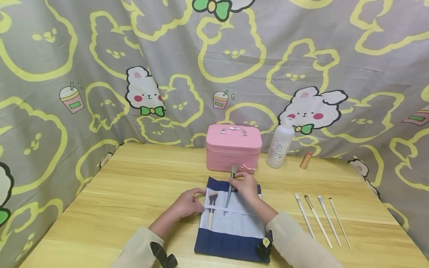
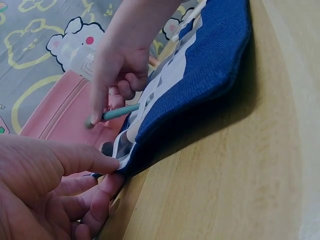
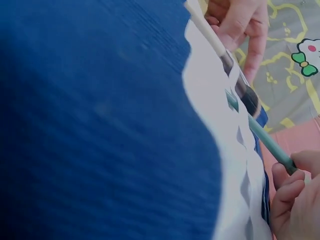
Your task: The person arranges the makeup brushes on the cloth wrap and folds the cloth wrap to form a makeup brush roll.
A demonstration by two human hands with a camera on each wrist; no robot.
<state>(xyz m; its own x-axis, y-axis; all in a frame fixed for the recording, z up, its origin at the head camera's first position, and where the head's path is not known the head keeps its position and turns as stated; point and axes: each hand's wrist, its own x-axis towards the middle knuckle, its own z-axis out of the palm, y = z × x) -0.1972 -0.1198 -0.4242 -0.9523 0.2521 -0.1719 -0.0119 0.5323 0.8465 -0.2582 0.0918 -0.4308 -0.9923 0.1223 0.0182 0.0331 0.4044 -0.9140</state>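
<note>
A navy and pale grey cloth brush roll [image 1: 231, 245] lies spread on the table. My right hand [image 1: 247, 186] pinches a green-handled makeup brush [image 1: 229, 197] near its bristles, bristles pointing away from me. Its handle's lower end is at the white elastic band [image 1: 239, 211]; the right wrist view shows the green handle [image 3: 270, 144] passing under that band. Another makeup brush [image 1: 210, 219], with a pale handle and dark spread bristles, sits under the band at the left. With thumb and fingers, my left hand [image 1: 187, 203] pinches the roll's left edge, clearest in the left wrist view.
Several slim brushes [image 1: 318, 223] lie side by side on the wooden table [image 1: 134, 175], right of the roll. Behind stand a pink case [image 1: 233, 149] with a silvery handle, a white bottle [image 1: 279, 145] and a small orange-gold tube [image 1: 305, 160]. A patterned curtain [image 1: 181, 44] hangs around the table.
</note>
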